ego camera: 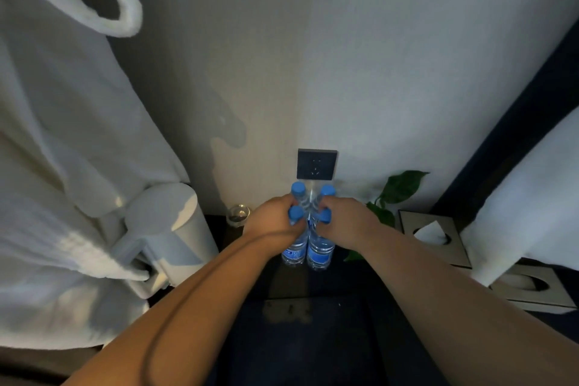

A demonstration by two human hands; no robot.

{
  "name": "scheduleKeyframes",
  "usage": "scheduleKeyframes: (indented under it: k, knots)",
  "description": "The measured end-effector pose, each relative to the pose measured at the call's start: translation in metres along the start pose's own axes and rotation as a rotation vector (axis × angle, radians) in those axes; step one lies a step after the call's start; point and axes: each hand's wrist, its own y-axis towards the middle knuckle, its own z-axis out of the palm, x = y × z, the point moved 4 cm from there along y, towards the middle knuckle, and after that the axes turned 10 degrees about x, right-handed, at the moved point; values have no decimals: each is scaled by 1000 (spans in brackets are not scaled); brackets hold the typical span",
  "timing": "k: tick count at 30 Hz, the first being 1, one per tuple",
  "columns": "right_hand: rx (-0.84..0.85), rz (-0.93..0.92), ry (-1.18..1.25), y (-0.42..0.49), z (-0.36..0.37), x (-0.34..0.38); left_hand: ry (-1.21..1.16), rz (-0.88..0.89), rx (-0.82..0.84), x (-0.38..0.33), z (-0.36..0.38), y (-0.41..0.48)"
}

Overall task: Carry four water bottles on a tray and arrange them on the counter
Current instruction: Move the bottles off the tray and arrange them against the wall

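Fingers (pixel 286 213) of both hands clasp four upright water bottles (pixel 308 247), caps up.

Tight gap at the wall, open room nearer me.

A white kettle (pixel 166 229) and glass (pixel 238 214) are crowding my left hand (pixel 272 220); a plant (pixel 395 194) and tissue box (pixel 434 236) are hemming my right hand (pixel 344 220); the dark surface (pixel 316 332) in front is lying open.
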Motion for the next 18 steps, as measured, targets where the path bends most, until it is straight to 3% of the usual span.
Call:
scheduleKeyframes:
  k: [8, 18]
  knots:
    - [-49, 44, 9, -23, -5, 1, 34, 86, -118, -7, -12, -21]
    - [-176, 70, 37, -61, -19, 15, 95, 65, -121, -25, -40, -54]
